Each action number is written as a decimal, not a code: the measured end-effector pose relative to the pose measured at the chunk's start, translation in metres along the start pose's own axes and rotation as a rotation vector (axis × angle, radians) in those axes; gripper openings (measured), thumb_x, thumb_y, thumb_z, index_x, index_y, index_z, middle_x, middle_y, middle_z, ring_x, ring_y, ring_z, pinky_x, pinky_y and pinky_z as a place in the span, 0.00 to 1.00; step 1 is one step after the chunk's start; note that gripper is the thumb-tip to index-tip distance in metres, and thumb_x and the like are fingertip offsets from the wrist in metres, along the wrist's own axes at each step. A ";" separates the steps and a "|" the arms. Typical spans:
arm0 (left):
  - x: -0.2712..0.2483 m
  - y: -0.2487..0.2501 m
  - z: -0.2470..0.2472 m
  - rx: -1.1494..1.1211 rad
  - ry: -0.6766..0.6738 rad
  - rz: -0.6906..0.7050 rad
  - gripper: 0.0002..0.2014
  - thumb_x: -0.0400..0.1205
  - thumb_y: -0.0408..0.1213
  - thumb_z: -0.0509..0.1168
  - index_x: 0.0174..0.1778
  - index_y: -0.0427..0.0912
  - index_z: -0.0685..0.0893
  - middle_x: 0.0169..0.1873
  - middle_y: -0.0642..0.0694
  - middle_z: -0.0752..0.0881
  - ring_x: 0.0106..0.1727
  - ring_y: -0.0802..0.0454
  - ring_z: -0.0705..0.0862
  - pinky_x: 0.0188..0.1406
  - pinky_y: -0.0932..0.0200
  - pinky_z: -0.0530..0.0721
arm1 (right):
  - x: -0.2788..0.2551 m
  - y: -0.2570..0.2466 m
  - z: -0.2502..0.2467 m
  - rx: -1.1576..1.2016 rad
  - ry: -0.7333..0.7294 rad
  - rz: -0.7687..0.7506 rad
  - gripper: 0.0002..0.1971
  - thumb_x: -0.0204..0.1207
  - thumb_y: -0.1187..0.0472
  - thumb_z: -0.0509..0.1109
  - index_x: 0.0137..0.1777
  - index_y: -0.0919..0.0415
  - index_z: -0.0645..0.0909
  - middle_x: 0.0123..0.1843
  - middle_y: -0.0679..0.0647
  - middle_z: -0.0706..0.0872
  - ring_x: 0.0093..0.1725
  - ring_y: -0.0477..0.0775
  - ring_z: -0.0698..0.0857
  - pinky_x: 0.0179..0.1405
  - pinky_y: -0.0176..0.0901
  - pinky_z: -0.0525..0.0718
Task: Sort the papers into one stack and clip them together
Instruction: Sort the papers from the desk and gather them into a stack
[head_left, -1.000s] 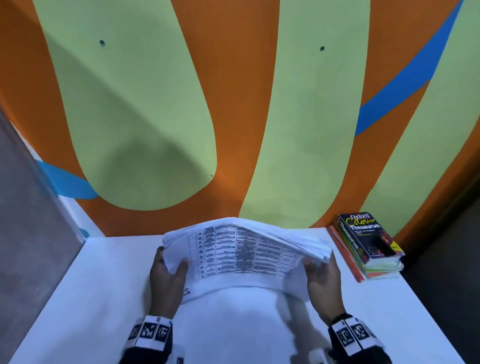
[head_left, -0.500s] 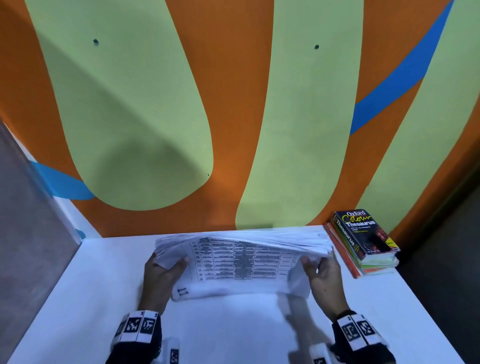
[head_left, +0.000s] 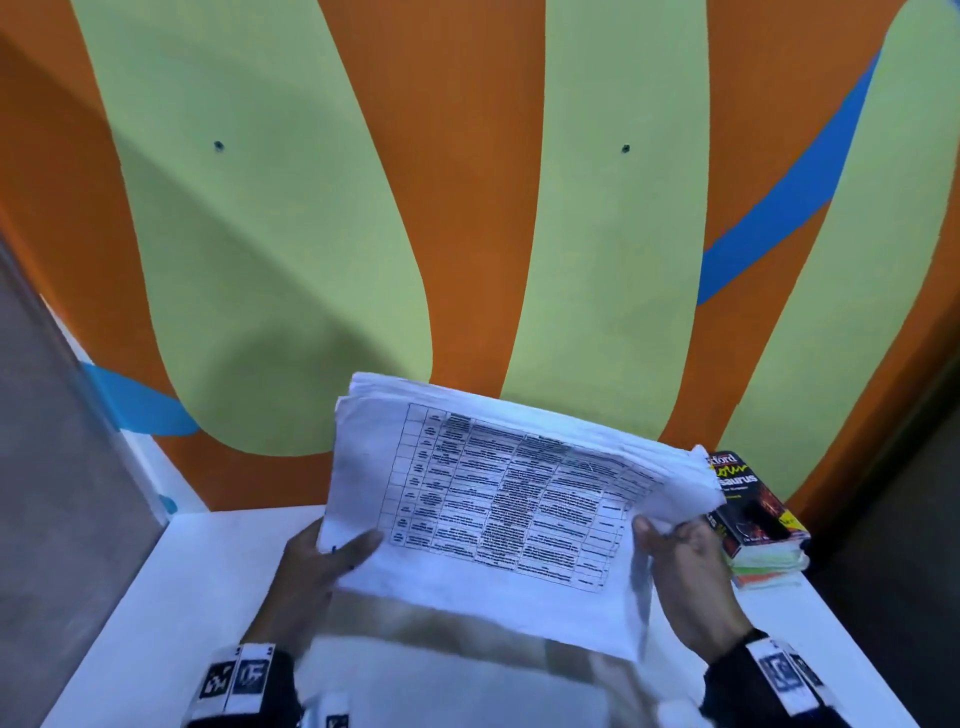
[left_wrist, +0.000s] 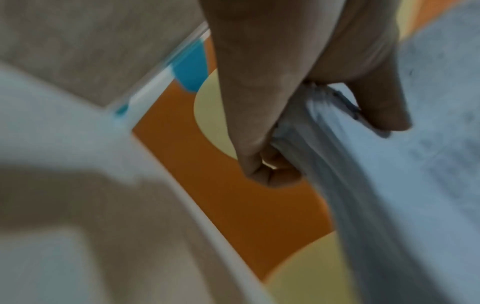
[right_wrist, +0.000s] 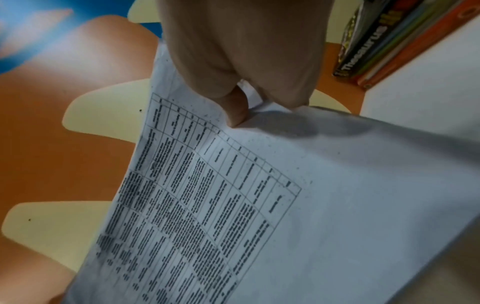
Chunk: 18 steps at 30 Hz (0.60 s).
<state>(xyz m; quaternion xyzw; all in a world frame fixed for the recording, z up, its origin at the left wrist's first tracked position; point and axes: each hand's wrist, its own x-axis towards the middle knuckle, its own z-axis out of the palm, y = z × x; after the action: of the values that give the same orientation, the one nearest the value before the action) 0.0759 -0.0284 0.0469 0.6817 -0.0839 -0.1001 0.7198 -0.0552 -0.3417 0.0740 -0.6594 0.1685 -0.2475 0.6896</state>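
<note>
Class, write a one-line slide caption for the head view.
Both hands grip a paper stack above the white table.

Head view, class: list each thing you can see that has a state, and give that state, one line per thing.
Stack of papers: lifted off the table, tilted, edges uneven, no clip visible.
Left hand: grips the stack's left edge.
Right hand: grips the stack's right edge.
Thesaurus: closed, lying flat on top of other books.
Table: white, under the raised stack.

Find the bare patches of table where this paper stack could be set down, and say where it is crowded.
Bare table runs from the left hand to the left wall. Crowded: the right back corner, where books sit beside the right hand gripping the paper stack.
</note>
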 end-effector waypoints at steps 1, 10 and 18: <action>-0.001 0.003 0.006 -0.057 0.060 0.009 0.28 0.55 0.59 0.79 0.40 0.41 0.83 0.30 0.53 0.89 0.30 0.55 0.86 0.31 0.59 0.84 | -0.001 -0.002 0.003 0.016 -0.008 0.026 0.24 0.80 0.78 0.59 0.25 0.55 0.67 0.11 0.43 0.71 0.13 0.35 0.71 0.16 0.21 0.67; -0.014 0.003 0.069 -0.853 -0.101 -0.046 0.23 0.78 0.35 0.67 0.71 0.41 0.78 0.68 0.41 0.83 0.68 0.43 0.83 0.60 0.46 0.85 | -0.007 0.038 0.019 0.033 0.008 0.176 0.23 0.67 0.37 0.69 0.26 0.51 0.65 0.29 0.61 0.59 0.30 0.57 0.61 0.31 0.55 0.63; -0.006 0.024 0.091 -0.581 0.074 0.068 0.26 0.69 0.27 0.75 0.65 0.40 0.83 0.63 0.42 0.87 0.63 0.42 0.85 0.61 0.42 0.83 | -0.007 0.049 0.017 0.386 -0.108 0.364 0.44 0.43 0.54 0.89 0.61 0.74 0.81 0.54 0.66 0.89 0.55 0.63 0.87 0.54 0.52 0.86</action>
<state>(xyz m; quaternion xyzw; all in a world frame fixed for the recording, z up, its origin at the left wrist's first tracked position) 0.0471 -0.1134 0.0761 0.4472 -0.0480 -0.0708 0.8903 -0.0459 -0.3232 0.0258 -0.4867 0.1969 -0.1118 0.8437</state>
